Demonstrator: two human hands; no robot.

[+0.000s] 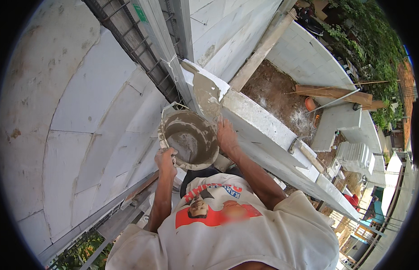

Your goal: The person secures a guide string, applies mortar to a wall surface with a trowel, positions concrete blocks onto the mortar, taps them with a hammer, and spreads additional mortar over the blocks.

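A small green label — rectangular — on the metal frame, top.

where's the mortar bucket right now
In the head view the mortar bucket sits just left of centre, pressed against the white block wall; the left hand grips its near rim and the right hand is at its right side.

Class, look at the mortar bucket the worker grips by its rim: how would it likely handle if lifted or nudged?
The bucket probably feels heavy for its size, since wet grey mortar coats its inside. Held by the left hand at one side of the rim, it may tilt. Its smeared rim looks slippery, and the right hand sits at the opposite edge.
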